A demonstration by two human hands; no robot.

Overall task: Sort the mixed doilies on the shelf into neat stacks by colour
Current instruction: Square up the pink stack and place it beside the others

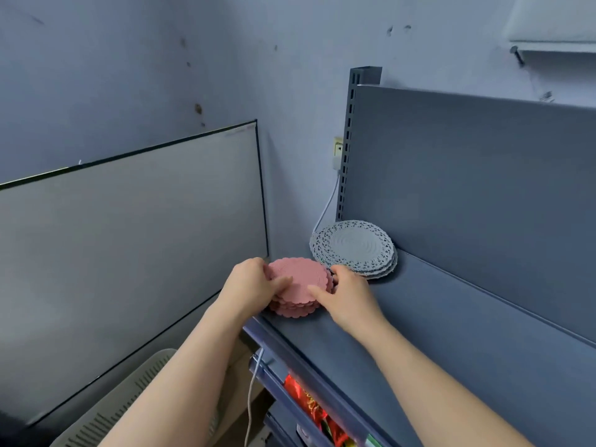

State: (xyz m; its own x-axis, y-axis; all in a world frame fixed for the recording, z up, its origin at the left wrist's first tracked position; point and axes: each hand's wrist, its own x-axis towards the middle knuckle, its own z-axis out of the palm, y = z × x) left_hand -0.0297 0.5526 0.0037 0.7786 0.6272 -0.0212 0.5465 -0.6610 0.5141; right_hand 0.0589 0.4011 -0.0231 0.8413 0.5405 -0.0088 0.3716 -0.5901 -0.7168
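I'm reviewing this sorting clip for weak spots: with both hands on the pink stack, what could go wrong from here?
1. The pink stack sits at the left front corner of the shelf; a push from the left hand or right hand while squaring it might slide doilies off the edge.
2. The grey stack lies fanned, just behind the right hand; a knock could spread it further.

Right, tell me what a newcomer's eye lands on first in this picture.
The stack of pink scalloped round doilies at the left front end of the grey-blue metal shelf draws the eye first, gripped by the left hand and the right hand on either side. Just behind it, at the shelf's back corner, sits a looser stack of grey lace-edged round doilies.
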